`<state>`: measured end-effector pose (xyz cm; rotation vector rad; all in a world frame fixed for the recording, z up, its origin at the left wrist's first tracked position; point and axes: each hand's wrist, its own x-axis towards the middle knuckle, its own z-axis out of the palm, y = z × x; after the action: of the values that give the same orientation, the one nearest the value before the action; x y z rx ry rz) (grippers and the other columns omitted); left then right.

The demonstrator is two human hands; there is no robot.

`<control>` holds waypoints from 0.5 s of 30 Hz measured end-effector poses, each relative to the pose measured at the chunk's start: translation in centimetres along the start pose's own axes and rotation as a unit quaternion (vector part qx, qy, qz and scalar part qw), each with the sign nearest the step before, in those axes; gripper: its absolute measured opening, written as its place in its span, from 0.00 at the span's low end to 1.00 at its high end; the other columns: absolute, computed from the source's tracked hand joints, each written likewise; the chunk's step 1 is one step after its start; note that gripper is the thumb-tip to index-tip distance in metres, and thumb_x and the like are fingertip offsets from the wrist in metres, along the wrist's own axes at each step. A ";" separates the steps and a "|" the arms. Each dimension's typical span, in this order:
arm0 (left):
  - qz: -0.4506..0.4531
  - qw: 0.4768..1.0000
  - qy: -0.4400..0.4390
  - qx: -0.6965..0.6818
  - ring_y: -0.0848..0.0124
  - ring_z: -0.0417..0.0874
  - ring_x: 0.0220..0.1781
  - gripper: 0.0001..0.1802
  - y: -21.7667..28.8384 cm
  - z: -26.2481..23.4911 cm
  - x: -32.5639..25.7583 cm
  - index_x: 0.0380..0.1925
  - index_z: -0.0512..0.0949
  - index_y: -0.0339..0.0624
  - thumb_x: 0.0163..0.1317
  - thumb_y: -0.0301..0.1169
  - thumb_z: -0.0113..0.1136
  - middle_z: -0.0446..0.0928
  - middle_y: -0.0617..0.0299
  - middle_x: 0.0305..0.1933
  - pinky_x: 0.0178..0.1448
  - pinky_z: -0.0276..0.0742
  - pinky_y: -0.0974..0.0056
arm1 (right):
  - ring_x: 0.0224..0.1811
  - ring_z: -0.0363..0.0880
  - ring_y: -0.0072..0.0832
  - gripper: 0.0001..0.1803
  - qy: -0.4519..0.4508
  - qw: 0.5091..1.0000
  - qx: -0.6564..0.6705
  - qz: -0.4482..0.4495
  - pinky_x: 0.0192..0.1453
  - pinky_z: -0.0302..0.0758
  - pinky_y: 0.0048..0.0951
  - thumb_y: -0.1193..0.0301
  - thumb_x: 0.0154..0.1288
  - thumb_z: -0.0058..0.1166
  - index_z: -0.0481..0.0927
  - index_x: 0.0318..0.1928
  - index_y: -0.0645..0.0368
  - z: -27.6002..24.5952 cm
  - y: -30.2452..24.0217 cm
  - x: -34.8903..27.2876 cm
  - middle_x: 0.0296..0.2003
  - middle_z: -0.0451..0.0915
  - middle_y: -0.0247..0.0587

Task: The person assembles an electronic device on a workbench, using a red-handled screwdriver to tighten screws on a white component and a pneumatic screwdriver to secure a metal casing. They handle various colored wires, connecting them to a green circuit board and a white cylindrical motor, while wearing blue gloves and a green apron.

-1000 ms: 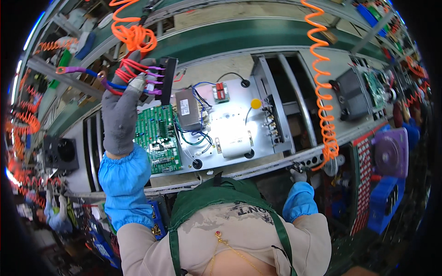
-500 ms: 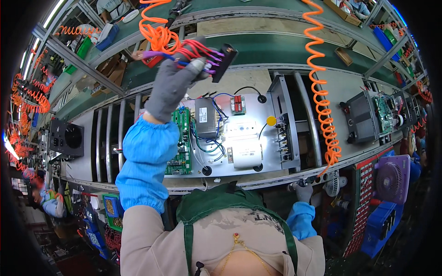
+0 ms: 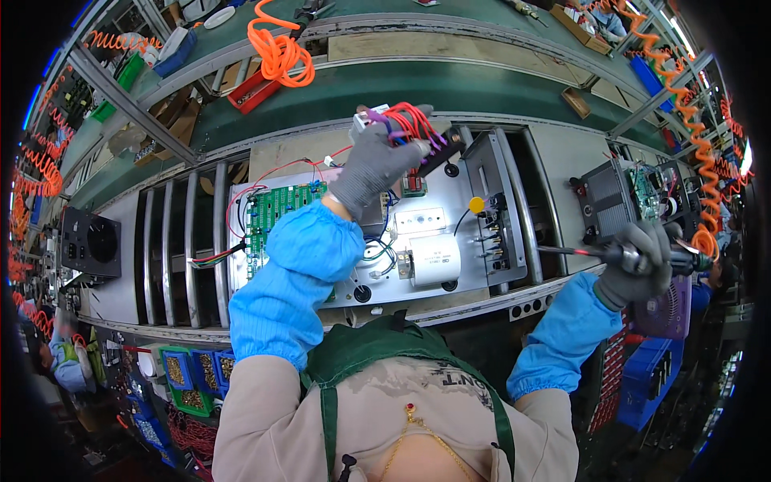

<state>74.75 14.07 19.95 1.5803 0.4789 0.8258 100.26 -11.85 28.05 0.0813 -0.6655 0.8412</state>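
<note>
- The left hand (image 3: 371, 165), in a grey glove with a blue sleeve cover, is raised over the far edge of the grey metal chassis (image 3: 450, 233) that lies on the worktop (image 3: 482, 88).
- Its fingers (image 3: 405, 149) are closed round a wire bundle (image 3: 405, 120) of red and purple leads, which ends in a dark connector block (image 3: 444, 149) held just above the chassis.
- The right hand (image 3: 642, 261), also gloved in grey, is seen to the right of the chassis, near its front corner.
- Its fingers are wrapped fully round the handle of a screwdriver (image 3: 598, 253), whose thin shaft is pointed left towards the side of the chassis; whether the tip touches it cannot be told.
- Inside the chassis a green circuit board (image 3: 269, 217) is seen at the left, a white cylindrical capacitor (image 3: 434, 259) near the front, and a small yellow round part (image 3: 478, 205) beside the right wall.
- An orange coiled hose (image 3: 277, 52) is hung above the worktop, well apart from the hands.
- Small bins (image 3: 181, 373) of parts are placed below the left elbow.
</note>
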 end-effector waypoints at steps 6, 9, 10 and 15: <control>-0.056 0.984 0.006 0.167 0.69 0.82 0.36 0.18 0.1 1.8 -2.5 0.45 0.78 0.40 0.53 0.31 0.63 0.81 0.54 0.36 0.41 0.78 0.64 | 0.26 0.59 0.18 0.23 -0.034 0.959 -0.280 0.016 0.46 0.63 0.30 0.70 0.59 0.54 0.68 0.55 0.58 1.9 8.4 2.6 0.23 0.59 0.25; -0.071 0.975 -0.003 0.212 0.61 0.83 0.34 0.18 -0.7 1.9 -3.1 0.46 0.78 0.42 0.53 0.29 0.61 0.81 0.50 0.33 0.41 0.77 0.63 | 0.27 0.62 0.21 0.23 -0.080 0.921 -0.382 -0.009 0.46 0.67 0.35 0.73 0.58 0.49 0.68 0.55 0.59 1.7 11.6 4.3 0.24 0.63 0.29; -0.087 0.972 -0.005 0.217 0.60 0.83 0.34 0.18 -1.3 1.8 -3.1 0.46 0.78 0.43 0.53 0.29 0.61 0.81 0.50 0.34 0.41 0.77 0.63 | 0.27 0.67 0.23 0.22 -0.086 0.920 -0.381 -0.001 0.44 0.71 0.36 0.75 0.57 0.48 0.68 0.55 0.62 1.5 12.3 4.5 0.25 0.66 0.32; -0.002 0.972 -0.004 0.236 0.66 0.83 0.33 0.17 -2.9 1.8 -3.4 0.46 0.78 0.41 0.55 0.27 0.60 0.81 0.51 0.33 0.40 0.78 0.64 | 0.26 0.77 0.30 0.22 -0.059 0.915 -0.396 0.047 0.41 0.79 0.38 0.84 0.54 0.45 0.67 0.52 0.68 0.7 15.6 4.7 0.24 0.75 0.43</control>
<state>74.32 10.98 16.31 2.0149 0.7106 0.7341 91.01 1.61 28.35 -0.6425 -1.0900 0.6074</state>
